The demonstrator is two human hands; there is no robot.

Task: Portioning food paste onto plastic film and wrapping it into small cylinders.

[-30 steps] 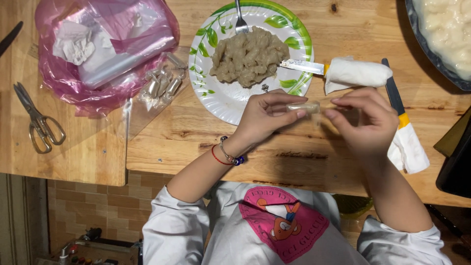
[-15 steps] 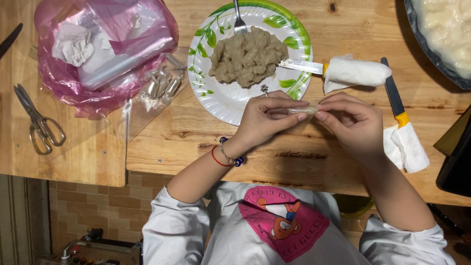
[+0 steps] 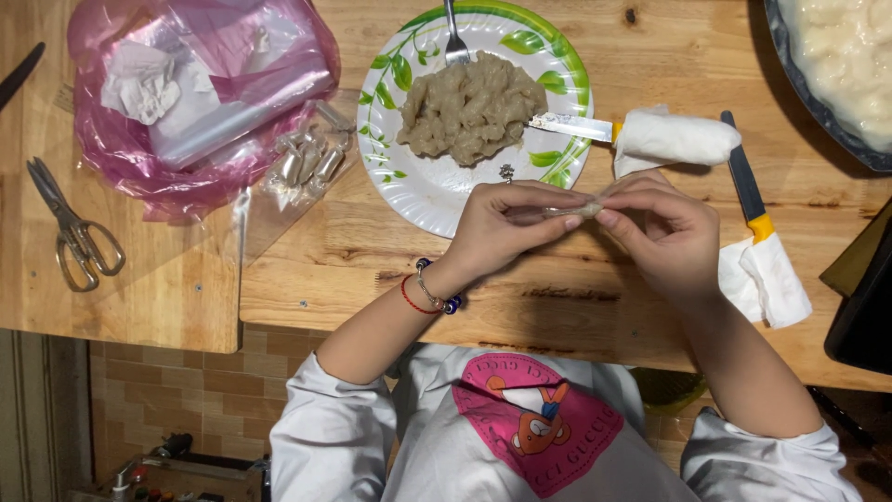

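Both hands pinch a small wrapped roll [image 3: 574, 210] between closed fingertips, the left hand [image 3: 506, 228] gripping one end and the right hand [image 3: 664, 232] the other, just above the wooden table [image 3: 372, 251]. Just beyond them sits a paper plate [image 3: 418, 181] of brownish filling [image 3: 472, 109] with a fork [image 3: 453, 33] and a knife [image 3: 641, 135] whose handle is wrapped in white. Farther left lie a pink plastic bag [image 3: 200, 102] and scissors [image 3: 74, 228].

head cam | looks straight down | close over wooden table [image 3: 595, 307]
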